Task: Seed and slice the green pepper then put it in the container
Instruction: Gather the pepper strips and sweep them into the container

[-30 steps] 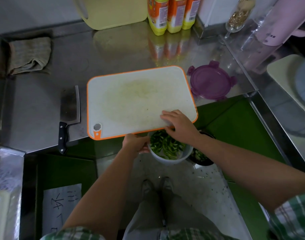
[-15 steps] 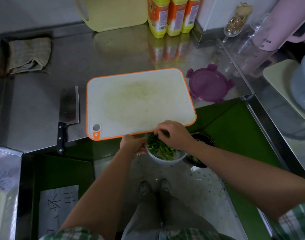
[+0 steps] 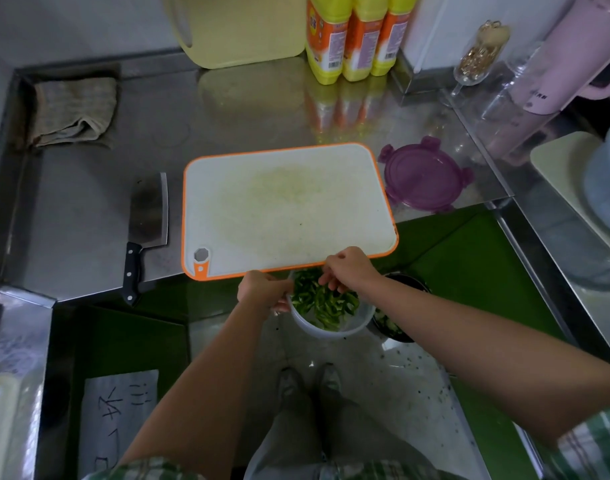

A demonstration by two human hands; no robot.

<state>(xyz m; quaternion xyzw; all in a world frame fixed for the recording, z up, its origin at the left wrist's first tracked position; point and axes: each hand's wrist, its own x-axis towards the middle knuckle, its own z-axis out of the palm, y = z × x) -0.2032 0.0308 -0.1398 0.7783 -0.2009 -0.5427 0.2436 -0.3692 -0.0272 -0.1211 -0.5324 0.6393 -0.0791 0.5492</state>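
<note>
The container is held in the air just below the near edge of the board, a little below the middle of the frame, over the floor. Its left rim is gripped by the left hand, fingers curled round the wall. It is filled with the pepper slices – thin green strips heaped inside. The right hand is placed over the container's far side, its fingers loosely spread and pointed down, tips at the slices. The board, white with an orange rim, is seen at the centre of the steel counter, its near edge overhanging. A cleaver is laid just left of it and a purple lid just right. A folded cloth is seen at upper left – bottles at the top.
</note>
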